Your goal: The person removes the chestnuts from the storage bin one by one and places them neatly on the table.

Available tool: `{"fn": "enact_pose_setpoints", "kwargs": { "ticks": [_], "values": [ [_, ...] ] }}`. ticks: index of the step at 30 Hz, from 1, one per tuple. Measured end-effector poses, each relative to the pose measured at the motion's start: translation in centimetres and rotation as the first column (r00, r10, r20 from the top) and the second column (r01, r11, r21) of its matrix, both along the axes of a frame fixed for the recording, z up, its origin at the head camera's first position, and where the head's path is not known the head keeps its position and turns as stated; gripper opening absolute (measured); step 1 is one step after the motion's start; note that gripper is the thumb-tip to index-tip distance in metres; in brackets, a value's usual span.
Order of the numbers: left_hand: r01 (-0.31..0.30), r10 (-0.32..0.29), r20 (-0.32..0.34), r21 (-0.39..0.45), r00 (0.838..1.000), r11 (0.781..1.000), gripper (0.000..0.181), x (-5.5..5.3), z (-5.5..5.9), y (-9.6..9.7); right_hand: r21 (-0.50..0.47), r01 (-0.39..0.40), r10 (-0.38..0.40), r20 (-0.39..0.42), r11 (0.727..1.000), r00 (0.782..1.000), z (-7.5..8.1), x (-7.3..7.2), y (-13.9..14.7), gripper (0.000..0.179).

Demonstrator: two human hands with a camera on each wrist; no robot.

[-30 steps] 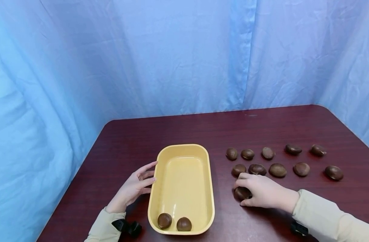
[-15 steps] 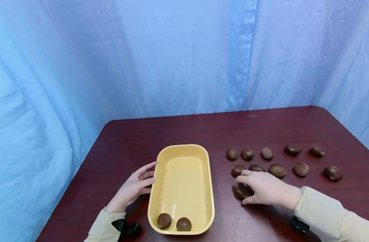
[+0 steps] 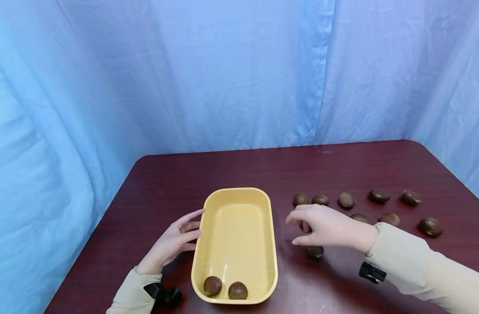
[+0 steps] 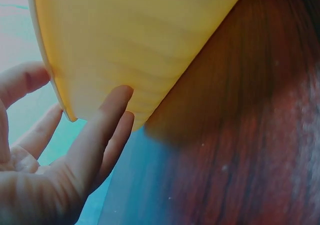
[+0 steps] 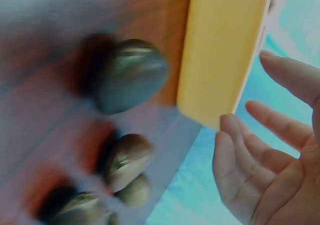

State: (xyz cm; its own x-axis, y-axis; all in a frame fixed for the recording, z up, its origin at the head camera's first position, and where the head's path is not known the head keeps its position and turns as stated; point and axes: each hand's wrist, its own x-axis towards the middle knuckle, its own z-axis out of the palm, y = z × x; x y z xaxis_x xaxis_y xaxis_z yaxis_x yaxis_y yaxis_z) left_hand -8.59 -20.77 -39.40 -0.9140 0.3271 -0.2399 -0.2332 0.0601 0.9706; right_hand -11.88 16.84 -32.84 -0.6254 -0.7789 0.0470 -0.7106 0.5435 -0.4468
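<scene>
A yellow tray (image 3: 235,235) stands on the table, with two brown chestnuts (image 3: 212,286) in its near end. My left hand (image 3: 172,242) touches the tray's left side; in the left wrist view its extended fingers (image 4: 102,122) lie against the rim and outer wall. To the right of the tray my right hand (image 3: 321,226) hovers over the rows of chestnuts, fingers loosely bent. Nothing shows between its fingertips in the right wrist view. One chestnut (image 3: 314,252) lies below this hand, and another (image 3: 305,226) is partly hidden behind the fingers.
Several more chestnuts (image 3: 347,200) sit in two rows at the right, some partly covered by my right hand and sleeve. The dark red tabletop (image 3: 223,170) ends at the back against a blue curtain (image 3: 231,74). A black wrist device (image 3: 166,294) hangs by the left cuff.
My right hand has come off the nearest chestnut, leaving it on the table, and has risen and moved left towards the tray. The left hand and tray have stayed put.
</scene>
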Motion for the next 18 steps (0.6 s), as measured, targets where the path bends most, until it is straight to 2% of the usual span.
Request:
{"fn": "enact_pose_setpoints", "kwargs": {
  "ticks": [2, 4, 7, 11, 15, 18],
  "values": [
    [0.001, -0.001, 0.002, -0.001, 1.000, 1.000, 0.066, 0.0, 0.0, 0.0, -0.059, -0.018, 0.023, 0.084, 0.998, 0.996, 0.3, -0.4, -1.1, 0.028],
    [0.001, -0.001, 0.002, 0.001, 1.000, 1.000, 0.067, 0.0, 0.0, 0.0, -0.105, -0.020, 0.040, 0.193, 0.994, 0.980, 0.7, -0.6, -2.3, 0.029],
    [0.002, -0.002, 0.002, 0.008, 1.000, 1.000, 0.067, 0.0, 0.0, 0.0, -0.155, -0.006, 0.062, 0.363, 0.988, 0.930, 1.4, -0.8, -4.2, 0.031],
    [-0.001, 0.001, 0.003, 0.015, 1.000, 1.000, 0.067, 0.0, -0.1, 0.0, -0.157, -0.030, 0.107, 0.508, 0.987, 0.855, 1.8, -0.8, -6.6, 0.033],
    [-0.005, 0.005, 0.004, 0.010, 1.000, 1.000, 0.066, 0.0, -0.2, 0.0, -0.123, -0.084, 0.142, 0.605, 0.989, 0.783, 1.8, -0.6, -8.6, 0.037],
    [-0.007, 0.007, 0.004, 0.001, 1.000, 1.000, 0.065, 0.0, -0.2, 0.1, -0.063, -0.107, 0.122, 0.648, 0.992, 0.752, 1.6, -0.3, -9.9, 0.041]
  ]
}}
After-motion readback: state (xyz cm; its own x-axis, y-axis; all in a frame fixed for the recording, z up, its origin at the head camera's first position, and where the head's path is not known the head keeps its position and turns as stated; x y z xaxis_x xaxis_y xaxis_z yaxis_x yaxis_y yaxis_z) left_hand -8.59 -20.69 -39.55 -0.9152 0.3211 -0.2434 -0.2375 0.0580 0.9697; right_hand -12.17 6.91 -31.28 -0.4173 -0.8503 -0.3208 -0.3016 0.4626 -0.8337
